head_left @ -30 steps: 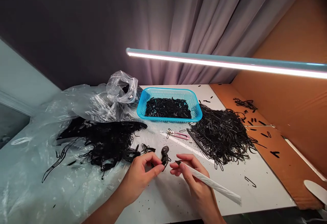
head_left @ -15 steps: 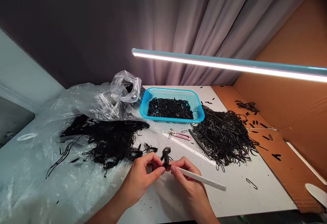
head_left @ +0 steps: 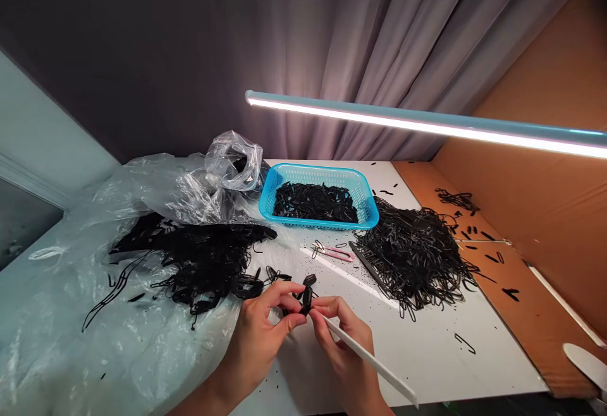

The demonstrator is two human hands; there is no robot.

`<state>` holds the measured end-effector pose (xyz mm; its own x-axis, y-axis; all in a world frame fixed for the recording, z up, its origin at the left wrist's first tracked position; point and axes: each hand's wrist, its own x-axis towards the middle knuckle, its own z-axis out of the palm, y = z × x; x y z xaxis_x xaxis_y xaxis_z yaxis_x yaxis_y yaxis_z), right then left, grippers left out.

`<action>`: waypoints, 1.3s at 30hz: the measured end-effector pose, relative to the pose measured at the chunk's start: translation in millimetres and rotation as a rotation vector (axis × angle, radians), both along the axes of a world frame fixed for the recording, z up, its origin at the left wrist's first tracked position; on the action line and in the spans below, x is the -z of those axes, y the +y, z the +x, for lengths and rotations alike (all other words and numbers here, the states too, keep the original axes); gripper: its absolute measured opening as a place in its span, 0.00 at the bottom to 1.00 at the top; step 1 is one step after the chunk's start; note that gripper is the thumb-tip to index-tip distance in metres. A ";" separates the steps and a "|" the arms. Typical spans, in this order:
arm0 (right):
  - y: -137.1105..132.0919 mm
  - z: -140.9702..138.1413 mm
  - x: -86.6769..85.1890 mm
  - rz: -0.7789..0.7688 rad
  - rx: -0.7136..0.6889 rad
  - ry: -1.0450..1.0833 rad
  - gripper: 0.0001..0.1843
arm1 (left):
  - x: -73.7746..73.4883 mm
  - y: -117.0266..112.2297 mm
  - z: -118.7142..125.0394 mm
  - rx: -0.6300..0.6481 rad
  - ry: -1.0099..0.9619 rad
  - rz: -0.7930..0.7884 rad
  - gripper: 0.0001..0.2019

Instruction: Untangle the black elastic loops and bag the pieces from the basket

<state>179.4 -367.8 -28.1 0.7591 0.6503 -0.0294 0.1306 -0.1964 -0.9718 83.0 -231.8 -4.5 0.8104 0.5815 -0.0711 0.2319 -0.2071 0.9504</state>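
My left hand (head_left: 256, 334) pinches a small black piece (head_left: 307, 296) between thumb and fingers, low over the white table. My right hand (head_left: 348, 346) is closed around a slim white stick-like tool (head_left: 379, 365), whose tip meets the black piece. That tip is hidden by fingers, so I cannot tell its shape. Small loose black parts (head_left: 279, 275) lie just beyond my fingers. To the left is a tangled heap of black parts (head_left: 203, 264); on the right, a large pile of thin black loops (head_left: 412, 251).
A blue basket (head_left: 318, 222) holding many small black pieces stands at the back. Nearer lie a pink-handled cutter (head_left: 337, 253) and a dark flat blade-like strip (head_left: 367, 264). Clear plastic sheeting (head_left: 142, 182) covers the left side. A lit tube lamp (head_left: 427, 124) crosses above the right.
The white tool has swung so its rear end points lower, toward me. My right hand has shifted slightly left, and the black piece has turned a little in my fingers.
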 end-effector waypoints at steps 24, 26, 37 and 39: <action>-6.5 9.5 -0.1 0.176 -0.053 0.363 0.14 | -5.6 26.3 -13.8 -0.181 -0.150 -0.477 0.24; -6.6 8.0 1.3 0.240 -0.064 0.454 0.14 | -6.7 24.3 -13.3 -0.155 -0.152 -0.483 0.20; -4.5 6.4 -0.5 0.202 -0.067 0.437 0.13 | -14.3 11.5 1.5 0.055 0.010 -0.613 0.07; -3.0 4.6 -3.5 0.192 -0.103 0.419 0.13 | -10.7 10.7 4.1 0.039 -0.018 -0.599 0.10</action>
